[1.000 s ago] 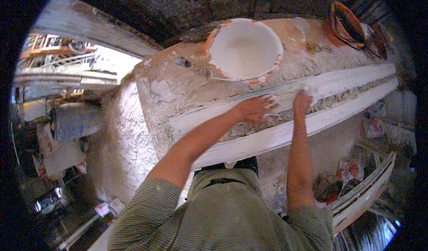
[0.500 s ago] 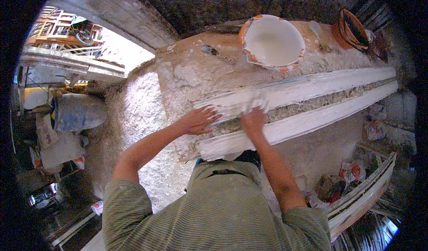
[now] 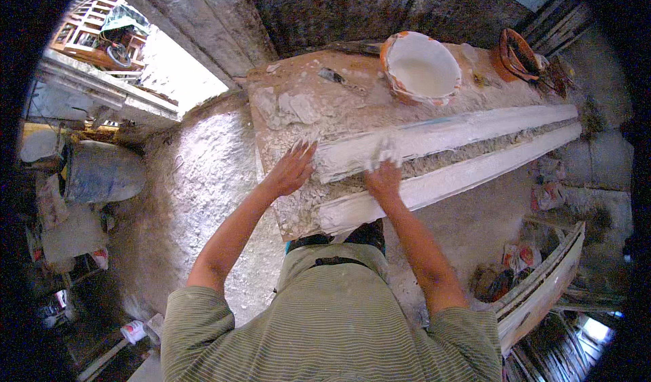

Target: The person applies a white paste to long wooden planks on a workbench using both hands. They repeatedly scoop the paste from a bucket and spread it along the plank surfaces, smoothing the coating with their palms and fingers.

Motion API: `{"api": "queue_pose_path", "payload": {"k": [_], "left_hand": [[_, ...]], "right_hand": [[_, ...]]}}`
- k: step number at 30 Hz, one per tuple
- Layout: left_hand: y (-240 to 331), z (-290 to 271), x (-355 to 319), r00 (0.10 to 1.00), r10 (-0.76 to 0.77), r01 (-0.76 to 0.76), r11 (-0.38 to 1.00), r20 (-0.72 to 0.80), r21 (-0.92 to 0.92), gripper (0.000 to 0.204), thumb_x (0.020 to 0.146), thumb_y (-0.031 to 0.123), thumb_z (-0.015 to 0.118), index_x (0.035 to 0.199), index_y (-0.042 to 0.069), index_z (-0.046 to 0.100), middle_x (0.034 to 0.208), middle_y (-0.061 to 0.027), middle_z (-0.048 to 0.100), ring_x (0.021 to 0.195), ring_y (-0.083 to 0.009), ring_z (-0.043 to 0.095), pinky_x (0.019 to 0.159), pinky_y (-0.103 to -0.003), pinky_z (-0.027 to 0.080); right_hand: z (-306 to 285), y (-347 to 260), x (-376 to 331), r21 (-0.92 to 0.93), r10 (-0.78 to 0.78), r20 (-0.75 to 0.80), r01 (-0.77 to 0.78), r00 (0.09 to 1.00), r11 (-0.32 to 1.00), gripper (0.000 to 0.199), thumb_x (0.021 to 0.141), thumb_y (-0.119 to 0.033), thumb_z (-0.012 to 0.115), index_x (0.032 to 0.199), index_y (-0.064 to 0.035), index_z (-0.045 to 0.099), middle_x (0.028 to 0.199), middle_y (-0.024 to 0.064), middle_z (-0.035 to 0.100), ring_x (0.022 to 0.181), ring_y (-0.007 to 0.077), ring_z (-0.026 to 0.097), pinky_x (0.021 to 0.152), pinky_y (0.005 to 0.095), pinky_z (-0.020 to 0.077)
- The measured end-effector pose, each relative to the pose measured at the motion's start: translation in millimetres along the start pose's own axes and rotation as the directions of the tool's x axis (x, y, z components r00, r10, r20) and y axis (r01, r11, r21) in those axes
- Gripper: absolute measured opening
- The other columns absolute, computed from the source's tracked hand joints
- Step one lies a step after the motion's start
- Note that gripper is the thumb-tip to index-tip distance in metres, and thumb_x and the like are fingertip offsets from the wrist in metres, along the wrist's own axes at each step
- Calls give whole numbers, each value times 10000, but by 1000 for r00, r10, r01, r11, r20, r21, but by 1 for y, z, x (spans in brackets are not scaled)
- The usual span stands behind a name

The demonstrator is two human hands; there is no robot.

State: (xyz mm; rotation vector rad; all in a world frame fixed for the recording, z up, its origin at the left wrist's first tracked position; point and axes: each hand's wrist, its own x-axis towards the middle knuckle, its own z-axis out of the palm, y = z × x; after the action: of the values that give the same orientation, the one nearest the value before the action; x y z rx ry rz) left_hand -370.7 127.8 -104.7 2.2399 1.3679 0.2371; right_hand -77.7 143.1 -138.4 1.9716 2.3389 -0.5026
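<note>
Two long white plaster-coated strips lie side by side, the far strip (image 3: 434, 132) and the near strip (image 3: 441, 173), with a rough grey band of crumbly material between them. My left hand (image 3: 293, 167) is at the left end of the far strip, its whitened fingers stretched out and apart, with nothing in them. Over the far strip, a little further right, is my right hand (image 3: 384, 172). Its fingers are coated white and smeared by motion, so whether anything is under or in them is hidden.
The strips rest on a worktable (image 3: 291, 77) covered in dried plaster. At its back stands an orange-rimmed basin (image 3: 424, 70) of white liquid, with another orange container (image 3: 519, 55) to its right. A blue drum (image 3: 105, 172) stands left, and a long curved piece (image 3: 542, 294) lies lower right.
My left hand has shifted off the strip's face toward its left end. My right hand stays over the far strip, still moving. The whole view has turned slightly.
</note>
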Motion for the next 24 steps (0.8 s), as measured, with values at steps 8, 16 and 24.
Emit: {"api": "queue_pose_path", "payload": {"k": [8,16,24], "left_hand": [[11,12,70,990,142,-140,989,-26,57,597,1032,394,325,1530,85,213,1524,-253,297,1424,-436,241,1185,-476,196],[5,28,83,893,325,-409,874,312,263,526,1035,359,294,1533,195,248,1517,-176,357,1415,-427,271,1185,-545,154],[-3,25,50,925,281,-345,903,256,255,528,1024,385,318,1531,250,260,1481,-169,412,1401,-433,293,1177,-582,130]], "right_hand": [[26,-106,-69,101,-359,-113,370,926,924,601,972,-410,422,1418,-7,425,1490,333,289,1424,485,180,1151,627,46],[42,-85,-23,93,-97,102,88,990,992,358,930,-235,434,1026,27,659,868,245,684,913,464,625,877,622,398],[-48,93,25,109,53,-132,-39,990,993,387,980,-242,362,1106,13,624,1069,263,659,981,434,642,861,551,491]]}}
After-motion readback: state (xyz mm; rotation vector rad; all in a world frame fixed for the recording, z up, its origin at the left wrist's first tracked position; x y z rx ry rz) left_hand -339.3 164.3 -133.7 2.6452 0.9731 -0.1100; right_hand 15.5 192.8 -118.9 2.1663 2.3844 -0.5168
